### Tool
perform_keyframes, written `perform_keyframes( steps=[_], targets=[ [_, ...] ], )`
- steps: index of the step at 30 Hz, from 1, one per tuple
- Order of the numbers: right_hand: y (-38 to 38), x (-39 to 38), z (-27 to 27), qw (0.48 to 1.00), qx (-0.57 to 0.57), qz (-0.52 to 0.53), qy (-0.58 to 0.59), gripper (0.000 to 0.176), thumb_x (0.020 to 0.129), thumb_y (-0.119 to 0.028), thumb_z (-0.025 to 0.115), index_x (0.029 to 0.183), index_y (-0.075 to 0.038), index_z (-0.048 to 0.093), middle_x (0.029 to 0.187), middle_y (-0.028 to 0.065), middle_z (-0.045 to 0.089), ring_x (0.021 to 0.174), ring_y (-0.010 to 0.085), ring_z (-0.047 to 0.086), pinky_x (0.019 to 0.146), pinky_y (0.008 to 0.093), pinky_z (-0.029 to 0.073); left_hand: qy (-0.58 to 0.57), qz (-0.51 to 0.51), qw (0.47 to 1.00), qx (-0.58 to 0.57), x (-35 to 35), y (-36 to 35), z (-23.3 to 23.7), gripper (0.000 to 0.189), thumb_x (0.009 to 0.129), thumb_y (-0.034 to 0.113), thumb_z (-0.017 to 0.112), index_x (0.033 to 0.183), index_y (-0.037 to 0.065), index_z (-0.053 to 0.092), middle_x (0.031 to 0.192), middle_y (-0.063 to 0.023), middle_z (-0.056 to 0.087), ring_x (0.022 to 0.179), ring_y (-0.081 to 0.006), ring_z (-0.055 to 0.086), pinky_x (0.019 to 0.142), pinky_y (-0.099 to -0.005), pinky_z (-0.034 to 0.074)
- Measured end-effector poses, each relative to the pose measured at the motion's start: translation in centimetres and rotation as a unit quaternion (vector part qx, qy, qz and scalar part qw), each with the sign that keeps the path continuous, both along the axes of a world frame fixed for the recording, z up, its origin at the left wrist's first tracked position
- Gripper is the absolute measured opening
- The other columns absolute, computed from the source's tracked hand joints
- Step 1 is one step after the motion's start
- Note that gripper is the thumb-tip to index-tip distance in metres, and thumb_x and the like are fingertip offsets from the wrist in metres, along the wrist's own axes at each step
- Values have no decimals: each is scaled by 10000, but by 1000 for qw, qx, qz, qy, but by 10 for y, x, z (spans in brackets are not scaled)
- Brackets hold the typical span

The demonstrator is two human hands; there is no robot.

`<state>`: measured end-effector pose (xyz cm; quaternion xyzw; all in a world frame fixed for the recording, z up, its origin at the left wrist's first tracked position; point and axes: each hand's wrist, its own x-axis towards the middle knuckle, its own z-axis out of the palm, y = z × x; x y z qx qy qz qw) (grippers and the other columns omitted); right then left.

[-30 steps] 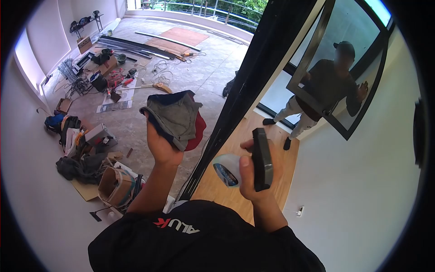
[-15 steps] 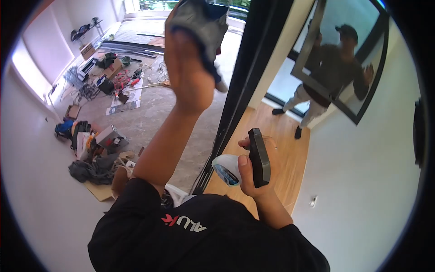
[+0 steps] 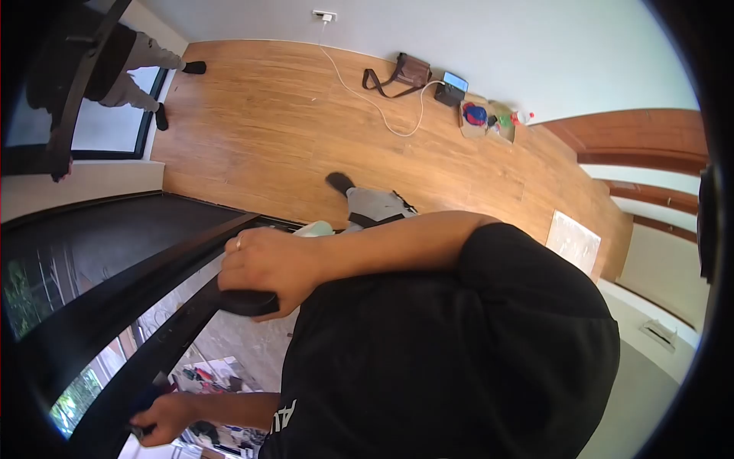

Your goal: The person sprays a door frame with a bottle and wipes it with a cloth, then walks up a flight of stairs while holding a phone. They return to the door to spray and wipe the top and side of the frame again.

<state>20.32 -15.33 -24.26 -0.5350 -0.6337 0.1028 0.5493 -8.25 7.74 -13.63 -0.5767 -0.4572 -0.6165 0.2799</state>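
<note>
My right hand (image 3: 264,264), a ring on one finger, is closed round a black block-like piece (image 3: 248,303) with bevelled ends. It is right over the black door frame (image 3: 172,325). Part of a pale bottle (image 3: 315,229) shows beyond the wrist, the rest hidden behind the forearm. Lower left, my left hand (image 3: 164,421) is closed at the dark frame, with a dark blue cloth (image 3: 153,392) bunched beside its fingers and partly hidden.
A brown shoulder bag (image 3: 414,70), a black box (image 3: 450,93) on a white cable and a cardboard tray (image 3: 501,131) line the wall on the wooden floor (image 3: 267,115). A person's reflection (image 3: 141,69) shows in glass at upper left. Tools lie scattered beyond the frame.
The view has swung round to the right. My left hand has come down from its raised position to the frame; my right hand, with the black piece, has moved over to the frame.
</note>
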Motion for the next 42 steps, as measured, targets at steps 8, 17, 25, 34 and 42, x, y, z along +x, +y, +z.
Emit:
perform_keyframes(
  steps=[8, 17, 25, 34, 42],
  targets=[
    [-37, 22, 1, 996, -25, -69, 50, 297, 778, -292, 760, 938, -76, 635, 810, 87, 607, 815, 323, 579, 695, 458, 465, -80, -115, 989, 56, -2, 41, 52, 327, 951, 268, 736, 961, -31, 603, 880, -159, 661, 749, -291, 643, 680, -435, 537],
    [-75, 120, 22, 992, 4, -75, 106, 241, 773, -289, 754, 813, -81, 640, 769, 104, 649, 779, 355, 615, 679, 475, 497, -65, -140, 988, 27, 9, 28, 4, 382, 956, 289, 752, 1037, -45, 585, 917, -130, 659, 747, -199, 603, 672, -392, 532],
    [-115, 202, 1, 992, 3, -55, 110, 271, 801, -282, 769, 927, -78, 642, 807, 104, 632, 799, 339, 603, 690, 466, 479, -103, -80, 991, -7, 26, 48, 118, 337, 959, 238, 733, 990, -73, 608, 883, -171, 673, 779, -234, 629, 715, -414, 543],
    [-155, 230, -39, 983, -1, -103, 154, 250, 821, -265, 762, 935, -81, 636, 833, 103, 646, 794, 348, 625, 703, 462, 488, -167, -87, 982, 8, 66, 59, 103, 311, 955, 212, 727, 975, -78, 615, 879, -184, 679, 787, -244, 640, 723, -415, 546],
    [-150, 223, -39, 982, -95, -56, 152, 246, 859, -275, 739, 990, -95, 635, 915, 82, 674, 855, 336, 661, 692, 461, 504, -196, -128, 972, -24, 83, 33, 71, 275, 912, 159, 737, 1008, -80, 640, 979, -219, 696, 814, -273, 667, 729, -435, 568]
  ],
)
